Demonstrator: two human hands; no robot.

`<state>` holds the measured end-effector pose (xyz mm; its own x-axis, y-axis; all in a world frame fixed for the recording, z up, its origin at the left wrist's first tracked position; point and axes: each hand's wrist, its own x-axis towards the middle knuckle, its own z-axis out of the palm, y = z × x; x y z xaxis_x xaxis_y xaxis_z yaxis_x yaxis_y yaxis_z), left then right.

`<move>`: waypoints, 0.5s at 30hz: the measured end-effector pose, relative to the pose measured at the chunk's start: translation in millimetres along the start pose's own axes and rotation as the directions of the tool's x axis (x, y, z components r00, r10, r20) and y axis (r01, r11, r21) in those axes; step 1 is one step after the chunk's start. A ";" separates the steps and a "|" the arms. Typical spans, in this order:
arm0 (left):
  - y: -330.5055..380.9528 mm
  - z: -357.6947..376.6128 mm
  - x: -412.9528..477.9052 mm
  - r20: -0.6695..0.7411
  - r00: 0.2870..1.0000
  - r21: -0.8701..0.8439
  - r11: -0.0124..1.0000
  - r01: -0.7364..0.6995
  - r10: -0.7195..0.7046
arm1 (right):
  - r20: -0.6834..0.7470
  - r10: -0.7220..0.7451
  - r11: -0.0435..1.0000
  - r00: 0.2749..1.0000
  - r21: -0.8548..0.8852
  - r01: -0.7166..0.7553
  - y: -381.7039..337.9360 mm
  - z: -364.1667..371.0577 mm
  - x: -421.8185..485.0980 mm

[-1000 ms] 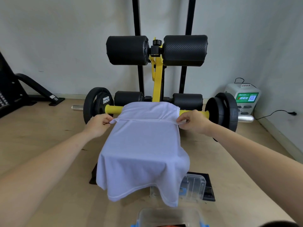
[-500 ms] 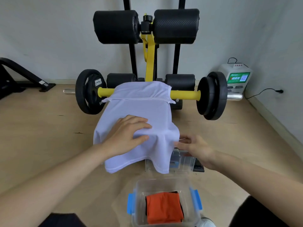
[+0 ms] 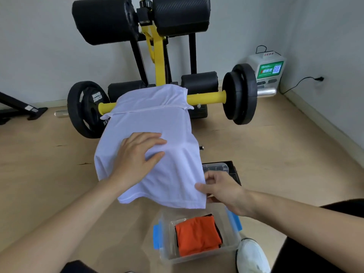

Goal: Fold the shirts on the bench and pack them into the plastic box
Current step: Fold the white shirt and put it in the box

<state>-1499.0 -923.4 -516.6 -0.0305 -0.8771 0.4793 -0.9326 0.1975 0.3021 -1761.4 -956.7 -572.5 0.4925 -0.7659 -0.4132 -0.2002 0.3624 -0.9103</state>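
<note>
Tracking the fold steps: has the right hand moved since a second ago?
Yes. The right hand left the yellow bar and came toward the person, now pinching the near hem of the white shirt.

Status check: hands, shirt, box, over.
Left hand flat on white shirt, right hand pinching its near corner. Plastic box open, one folded orange shirt inside. Path to box clear.

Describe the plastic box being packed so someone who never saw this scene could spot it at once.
Find the yellow-framed bench draped with the white shirt. On the floor at its near end, below the shirt's hanging hem, stands the clear plastic box. Unlike the clear plastic piece by the right hand, it has blue latches and holds a folded orange shirt.
</note>
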 end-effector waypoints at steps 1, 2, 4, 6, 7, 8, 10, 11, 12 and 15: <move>2.2 -0.3 0.3 0.003 1.000 0.006 1.000 -0.002 0.002 | -0.014 -0.031 0.999 0.999 -0.015 0.031 -0.6 -3.1 -7.3; 4.7 -0.7 0.6 0.012 1.000 0.014 1.000 -0.004 0.004 | -0.025 -0.078 0.996 0.997 -0.034 0.077 -1.4 -6.3 -14.4; 10.3 -2.9 -0.3 0.041 0.999 0.020 1.000 -0.004 0.003 | -0.047 -0.184 0.981 0.982 -0.070 0.181 -3.7 -11.5 -26.6; 19.2 -5.8 -3.6 0.061 0.998 0.007 1.000 -0.021 0.020 | -0.052 -0.287 0.956 0.957 -0.085 0.282 -9.2 -15.5 -36.1; 26.2 -7.5 -6.3 0.067 0.997 0.001 0.999 -0.043 0.042 | -0.041 -0.334 0.941 0.942 -0.080 0.330 -12.5 -16.5 -39.6; 34.7 -8.6 -10.1 0.068 0.995 -0.008 0.997 -0.071 0.071 | -0.023 -0.374 0.926 0.927 -0.065 0.372 -15.9 -17.3 -42.8; 55.1 -10.5 -19.0 0.062 0.989 -0.055 0.990 -0.132 0.135 | 0.005 -0.422 0.906 0.907 -0.032 0.422 -22.9 -18.6 -45.2; 66.3 -11.5 -23.7 0.057 0.985 -0.088 0.984 -0.155 0.161 | 0.015 -0.428 0.904 0.904 -0.020 0.428 -26.2 -19.0 -45.7; 76.8 -12.3 -28.3 0.057 0.983 -0.123 0.978 -0.168 0.176 | 0.028 -0.425 0.905 0.905 -0.005 0.425 -28.9 -19.3 -45.5; 98.8 -11.0 -41.7 0.100 0.983 -0.209 0.969 -0.134 0.157 | 0.105 -0.397 0.917 0.912 0.082 0.389 -35.6 -16.9 -46.6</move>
<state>-1585.9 -862.5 -497.6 -0.2124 -0.8745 0.4360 -0.8243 0.4000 0.4007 -1791.6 -942.9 -521.2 0.6177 -0.7863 -0.0132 0.0780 0.0780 -0.9939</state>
